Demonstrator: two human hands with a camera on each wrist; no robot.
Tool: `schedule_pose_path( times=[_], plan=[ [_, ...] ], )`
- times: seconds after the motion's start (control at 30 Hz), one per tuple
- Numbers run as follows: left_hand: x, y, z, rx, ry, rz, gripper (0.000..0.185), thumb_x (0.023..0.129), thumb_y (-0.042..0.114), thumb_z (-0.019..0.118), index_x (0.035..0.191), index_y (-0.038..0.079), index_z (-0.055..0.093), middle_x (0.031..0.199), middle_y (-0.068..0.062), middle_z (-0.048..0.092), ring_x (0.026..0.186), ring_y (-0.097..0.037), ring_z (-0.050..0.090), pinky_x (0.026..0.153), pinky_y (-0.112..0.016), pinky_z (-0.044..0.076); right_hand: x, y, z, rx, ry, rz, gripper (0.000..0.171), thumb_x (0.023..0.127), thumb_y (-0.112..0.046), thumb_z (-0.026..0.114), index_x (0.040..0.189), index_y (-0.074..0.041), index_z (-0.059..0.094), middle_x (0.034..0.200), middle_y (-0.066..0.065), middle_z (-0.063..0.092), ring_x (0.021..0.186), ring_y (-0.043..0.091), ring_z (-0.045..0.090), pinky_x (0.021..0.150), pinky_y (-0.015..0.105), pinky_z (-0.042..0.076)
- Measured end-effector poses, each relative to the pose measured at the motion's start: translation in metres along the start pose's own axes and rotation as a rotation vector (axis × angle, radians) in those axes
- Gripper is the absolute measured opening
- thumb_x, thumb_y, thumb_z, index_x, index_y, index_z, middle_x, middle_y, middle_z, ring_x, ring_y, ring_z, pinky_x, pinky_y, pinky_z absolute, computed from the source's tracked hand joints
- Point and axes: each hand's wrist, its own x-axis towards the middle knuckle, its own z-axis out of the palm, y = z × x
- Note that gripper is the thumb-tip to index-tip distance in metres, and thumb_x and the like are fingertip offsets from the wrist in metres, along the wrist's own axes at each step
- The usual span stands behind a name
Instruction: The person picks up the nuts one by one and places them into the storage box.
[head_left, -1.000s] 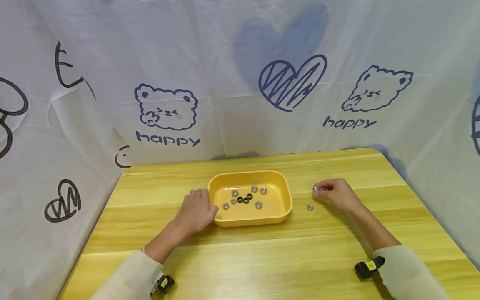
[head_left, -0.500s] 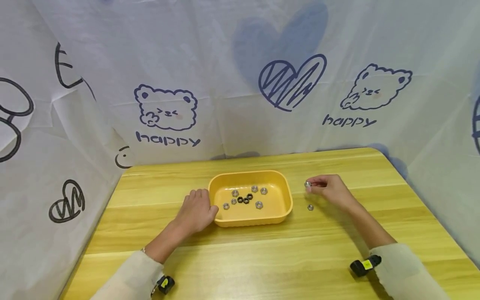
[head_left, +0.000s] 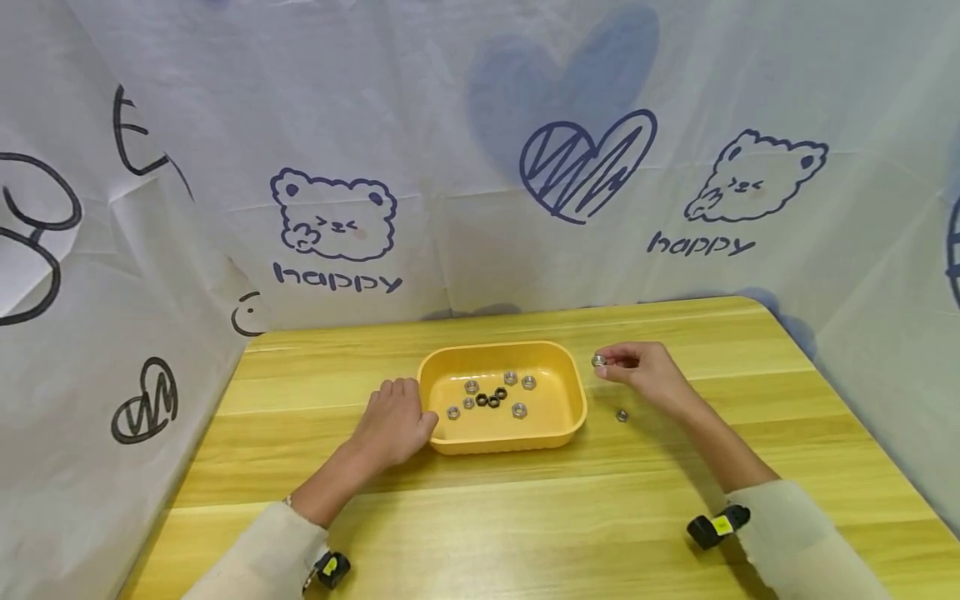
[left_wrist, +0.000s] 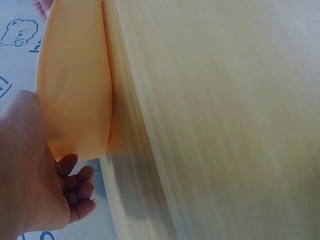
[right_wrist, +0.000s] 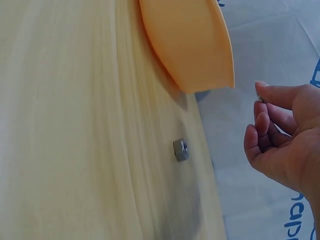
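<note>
The right hand pinches a small silver nut between thumb and fingertips, held just above the wooden table beside the right end of the yellow tray. In the right wrist view that nut is almost wholly hidden behind the curled fingers; only a dark speck shows at the fingertip, and the hand is cut off by the frame's right edge. That same view shows a second nut lying alone on the table near the tray's corner, plainer than in the head view, where it is a tiny dot.

The left hand rests against the tray's left end, fingers loosely bent along the rim. The left wrist view shows only the tray's outer wall; whether the fingers actually grip it cannot be told.

Only the head view looks into the tray, where several silver and black nuts lie; their exact number is hard to make out.
</note>
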Motion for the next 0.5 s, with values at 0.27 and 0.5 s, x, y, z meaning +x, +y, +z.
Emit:
schedule_pose_path(
  times=[0.27, 0.5],
  plan=[
    [0.0, 0.0, 0.001, 0.008, -0.001, 0.002, 0.03, 0.095, 0.029, 0.049, 0.1, 0.0, 0.051, 0.091, -0.011, 0.047, 0.086, -0.028, 0.04, 0.078, -0.038, 0.033, 0.003, -0.009, 0.009, 0.027, -0.009, -0.013, 0.037, 0.096, -0.022, 0.073, 0.125, 0.0, 0.071, 0.112, 0.017, 0.074, 0.095, 0.019, 0.065, 0.078, 0.018, 0.055],
    [0.001, -0.001, 0.0, 0.008, 0.003, 0.005, 0.029, 0.095, 0.029, 0.05, 0.099, 0.0, 0.051, 0.09, -0.011, 0.047, 0.086, -0.028, 0.041, 0.078, -0.038, 0.033, 0.007, -0.02, 0.016, 0.033, -0.019, -0.021, 0.035, 0.095, -0.019, 0.074, 0.125, 0.0, 0.072, 0.11, 0.017, 0.075, 0.094, 0.018, 0.066, 0.078, 0.018, 0.055]
  ],
)
